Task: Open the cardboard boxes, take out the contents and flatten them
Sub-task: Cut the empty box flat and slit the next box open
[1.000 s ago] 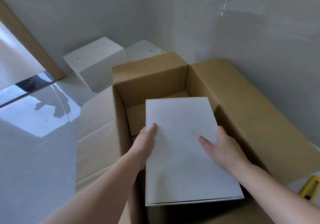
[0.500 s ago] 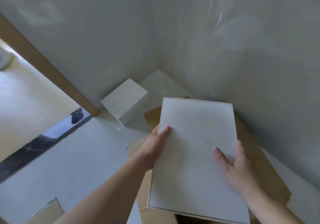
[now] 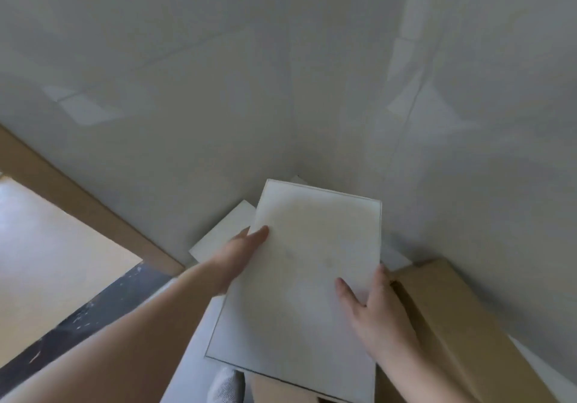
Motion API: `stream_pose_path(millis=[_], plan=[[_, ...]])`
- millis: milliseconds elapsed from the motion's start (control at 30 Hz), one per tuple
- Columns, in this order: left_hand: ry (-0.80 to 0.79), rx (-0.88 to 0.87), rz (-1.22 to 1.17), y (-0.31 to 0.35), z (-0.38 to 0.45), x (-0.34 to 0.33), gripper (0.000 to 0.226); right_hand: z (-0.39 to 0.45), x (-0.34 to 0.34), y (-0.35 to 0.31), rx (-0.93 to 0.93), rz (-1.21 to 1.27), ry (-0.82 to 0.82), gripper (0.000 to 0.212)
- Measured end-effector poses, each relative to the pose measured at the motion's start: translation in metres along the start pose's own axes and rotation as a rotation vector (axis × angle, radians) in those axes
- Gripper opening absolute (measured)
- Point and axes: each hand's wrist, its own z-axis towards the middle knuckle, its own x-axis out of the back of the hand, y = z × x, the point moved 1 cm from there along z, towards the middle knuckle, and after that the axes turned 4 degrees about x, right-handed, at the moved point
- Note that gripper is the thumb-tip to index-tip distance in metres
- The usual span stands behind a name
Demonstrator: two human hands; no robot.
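Observation:
I hold a flat white box (image 3: 306, 277) up in front of me with both hands. My left hand (image 3: 240, 252) grips its left edge, thumb lying on the top face. My right hand (image 3: 371, 306) grips its right edge, thumb on top as well. The brown cardboard box (image 3: 452, 324) it came from stands below and to the right, mostly hidden by the white box; only a flap and its right side show. The frame is blurred by motion.
A white cube box (image 3: 224, 234) sits in the room's corner behind my left hand. White walls close in ahead and to the right. A doorway with a brown frame (image 3: 78, 196) opens at the left. My socked foot (image 3: 226, 384) shows at the bottom.
Both hands lifted the white box out of the brown cardboard box and carried it up and toward the corner. The view swung upward and left, so the cardboard box dropped to the lower right.

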Motion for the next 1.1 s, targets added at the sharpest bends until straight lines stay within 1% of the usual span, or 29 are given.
stream_pose_path(millis=[67, 100, 133, 200, 233, 267, 300, 367, 400, 467, 533, 567, 633, 733, 800, 933, 1033, 1100], plan=[[-0.039, -0.009, 0.058, 0.017, 0.055, 0.035, 0.022, 0.04, -0.048, -0.004, -0.052, 0.029, 0.014, 0.046], [-0.066, -0.014, 0.079, 0.021, 0.084, 0.054, 0.019, 0.061, -0.078, -0.003, -0.067, 0.05, 0.018, 0.045], [-0.079, -0.007, 0.103, 0.023, 0.112, 0.074, 0.019, 0.08, -0.109, -0.002, -0.102, 0.063, 0.022, 0.052], [-0.074, -0.002, 0.171, 0.026, 0.165, 0.109, 0.02, 0.114, -0.165, 0.001, -0.156, 0.075, 0.062, 0.078], [-0.07, -0.007, 0.2, 0.024, 0.191, 0.128, 0.024, 0.13, -0.191, 0.006, -0.177, 0.083, 0.067, 0.084], [-0.064, -0.007, 0.231, 0.022, 0.214, 0.144, 0.028, 0.145, -0.214, 0.008, -0.209, 0.085, 0.068, 0.082], [-0.055, -0.008, 0.26, 0.019, 0.235, 0.159, 0.031, 0.16, -0.235, 0.01, -0.235, 0.087, 0.069, 0.075], [-0.036, -0.005, 0.309, 0.013, 0.271, 0.182, 0.025, 0.187, -0.27, 0.014, -0.275, 0.048, 0.082, 0.069], [-0.02, -0.005, 0.338, 0.011, 0.287, 0.191, 0.02, 0.2, -0.283, 0.016, -0.278, 0.015, 0.091, 0.071], [-0.017, -0.016, 0.393, 0.007, 0.315, 0.206, 0.023, 0.22, -0.308, 0.019, -0.278, -0.004, 0.105, 0.077], [-0.016, -0.046, 0.432, 0.003, 0.34, 0.216, 0.03, 0.237, -0.327, 0.026, -0.283, -0.01, 0.131, 0.082], [-0.004, -0.081, 0.491, 0.001, 0.35, 0.219, 0.033, 0.245, -0.334, 0.029, -0.292, -0.025, 0.138, 0.084], [0.043, -0.134, 0.693, 0.0, 0.367, 0.224, 0.044, 0.256, -0.343, 0.033, -0.315, -0.048, 0.135, 0.082], [0.143, -0.118, 0.96, -0.001, 0.385, 0.222, 0.056, 0.263, -0.35, 0.037, -0.336, -0.024, 0.125, 0.082], [0.176, -0.088, 1.056, -0.001, 0.392, 0.217, 0.057, 0.262, -0.355, 0.037, -0.336, -0.018, 0.101, 0.084], [0.242, -0.094, 1.112, -0.001, 0.403, 0.211, 0.054, 0.261, -0.36, 0.037, -0.337, -0.011, 0.015, 0.088], [0.324, -0.122, 1.066, -0.009, 0.404, 0.211, 0.053, 0.268, -0.356, 0.037, -0.36, -0.028, -0.069, 0.096], [0.385, -0.121, 1.021, -0.016, 0.399, 0.214, 0.053, 0.271, -0.351, 0.034, -0.33, -0.093, -0.104, 0.102]])
